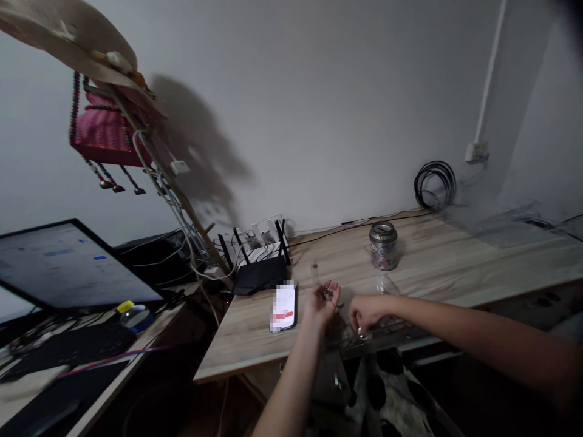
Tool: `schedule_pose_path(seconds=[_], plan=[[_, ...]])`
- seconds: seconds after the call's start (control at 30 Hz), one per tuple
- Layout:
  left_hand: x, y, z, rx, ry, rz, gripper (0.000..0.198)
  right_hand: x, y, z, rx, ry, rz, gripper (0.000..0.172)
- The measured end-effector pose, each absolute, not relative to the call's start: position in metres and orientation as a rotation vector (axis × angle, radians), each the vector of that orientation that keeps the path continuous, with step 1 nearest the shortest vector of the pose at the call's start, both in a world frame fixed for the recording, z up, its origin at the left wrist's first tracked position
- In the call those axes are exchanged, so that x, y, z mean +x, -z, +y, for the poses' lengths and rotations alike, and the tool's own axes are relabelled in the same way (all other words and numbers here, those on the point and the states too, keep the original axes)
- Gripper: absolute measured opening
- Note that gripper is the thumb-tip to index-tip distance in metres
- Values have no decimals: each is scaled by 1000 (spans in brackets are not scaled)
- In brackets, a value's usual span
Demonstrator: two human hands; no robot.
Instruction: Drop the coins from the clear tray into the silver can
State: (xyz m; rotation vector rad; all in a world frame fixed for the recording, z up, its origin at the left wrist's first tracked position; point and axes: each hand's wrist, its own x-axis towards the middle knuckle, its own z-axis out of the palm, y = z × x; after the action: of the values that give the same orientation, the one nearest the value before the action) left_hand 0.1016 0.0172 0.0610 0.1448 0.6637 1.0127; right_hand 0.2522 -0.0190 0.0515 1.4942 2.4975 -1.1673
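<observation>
My left hand (322, 301) is turned palm up over the table, its fingers curled around small round pieces that look like coins (327, 295). Just to its right, my right hand (365, 311) points down near the front edge, pinching a shiny coin (362, 333). More coins lie flat on the wood between and beside my hands, partly hidden by my right forearm. Behind the right hand stands a printed tin can (383, 247) with a metal lid. A clear plastic piece (385, 283) lies in front of the tin, and a clear tube (314, 273) is behind my left hand.
A lit phone (284, 307) lies left of my left hand on the wooden table (246, 340). A black router (260, 276) with antennas stands behind it. Coiled black cable (435, 186) leans on the wall. A monitor (82, 267) and keyboard (77, 349) occupy the left desk.
</observation>
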Motion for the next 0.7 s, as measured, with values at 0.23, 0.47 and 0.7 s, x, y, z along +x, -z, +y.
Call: schedule_pose_path(seconds=[0.23, 0.47, 0.7], plan=[[120, -67, 56, 422, -702, 712, 17, 274, -91, 37, 1916, 1576, 2826, 18], [137, -81, 106, 674, -374, 670, 22, 291, -85, 95, 2069, 1581, 2873, 12], [126, -72, 122, 800, -231, 619, 23, 298, -58, 108, 2076, 1728, 2825, 16]])
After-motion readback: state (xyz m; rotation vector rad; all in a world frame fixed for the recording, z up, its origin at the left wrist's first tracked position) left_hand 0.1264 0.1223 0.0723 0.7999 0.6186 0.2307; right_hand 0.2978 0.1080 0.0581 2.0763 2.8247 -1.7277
